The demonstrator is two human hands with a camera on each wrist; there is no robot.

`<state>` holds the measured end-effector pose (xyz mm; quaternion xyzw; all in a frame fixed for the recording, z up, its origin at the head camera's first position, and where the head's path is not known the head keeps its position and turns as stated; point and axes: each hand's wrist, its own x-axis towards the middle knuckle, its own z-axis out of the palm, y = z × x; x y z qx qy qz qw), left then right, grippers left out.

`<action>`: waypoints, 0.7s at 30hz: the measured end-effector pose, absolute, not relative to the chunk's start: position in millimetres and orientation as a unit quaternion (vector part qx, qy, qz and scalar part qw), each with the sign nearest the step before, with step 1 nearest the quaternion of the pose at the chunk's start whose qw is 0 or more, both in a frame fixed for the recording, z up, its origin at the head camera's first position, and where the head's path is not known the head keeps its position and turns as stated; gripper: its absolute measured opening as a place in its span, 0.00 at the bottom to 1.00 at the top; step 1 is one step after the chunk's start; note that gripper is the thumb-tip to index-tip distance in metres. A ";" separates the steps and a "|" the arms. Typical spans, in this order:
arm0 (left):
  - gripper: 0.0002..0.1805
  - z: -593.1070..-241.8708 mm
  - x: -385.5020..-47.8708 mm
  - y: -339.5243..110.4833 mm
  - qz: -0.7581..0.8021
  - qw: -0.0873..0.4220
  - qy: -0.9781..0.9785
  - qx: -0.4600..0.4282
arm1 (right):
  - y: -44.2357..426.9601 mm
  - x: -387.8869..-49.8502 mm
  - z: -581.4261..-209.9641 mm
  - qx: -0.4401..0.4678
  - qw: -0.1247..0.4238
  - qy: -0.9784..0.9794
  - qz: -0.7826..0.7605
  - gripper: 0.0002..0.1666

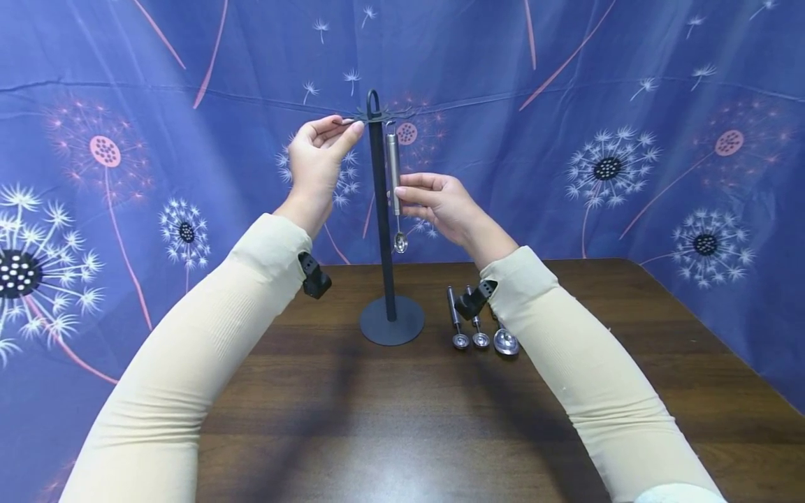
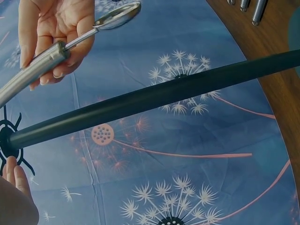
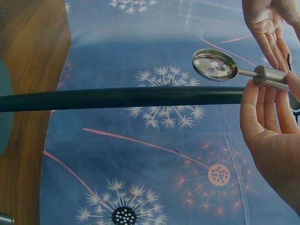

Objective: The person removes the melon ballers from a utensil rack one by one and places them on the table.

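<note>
A black utensil stand [image 1: 381, 209] rises from a round base, with a ring of small hooks near its looped top. At that ring my left hand [image 1: 318, 157] pinches one of the hooks on the left side between thumb and fingers. To the right of the pole, my right hand [image 1: 443, 202] holds a steel melon baller [image 1: 393, 168] by its handle, bowl end down. A small hole shows in its bowl [image 3: 214, 64] in the right wrist view. The loop at the handle's top is up by the hooks; I cannot tell whether it hangs on one.
On the wooden table [image 1: 390, 405], several steel scoops [image 1: 461, 341] lie side by side right of the stand's base, partly hidden by the right wrist camera [image 1: 474, 300]. A blue dandelion-patterned cloth [image 1: 478, 56] hangs behind and at the sides.
</note>
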<state>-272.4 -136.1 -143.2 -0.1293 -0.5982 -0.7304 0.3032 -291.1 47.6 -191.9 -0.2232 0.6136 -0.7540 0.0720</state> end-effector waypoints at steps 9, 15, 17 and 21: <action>0.19 -142.4 -270.7 -134.3 -0.743 0.302 -0.583 -0.125 | 52.3 -284.2 -187.7 -0.219 0.063 0.614 -0.756 0.11; 0.18 -143.3 -271.7 -133.8 -0.745 0.305 -0.579 -0.132 | 54.6 -282.1 -187.5 -0.218 0.058 0.615 -0.756 0.12; 0.18 -143.5 -272.3 -133.7 -0.745 0.305 -0.578 -0.132 | 55.4 -281.3 -187.3 -0.220 0.055 0.615 -0.756 0.11; 0.17 -144.0 -272.7 -133.9 -0.747 0.305 -0.576 -0.132 | 57.6 -279.4 -186.4 -0.219 0.052 0.621 -0.751 0.13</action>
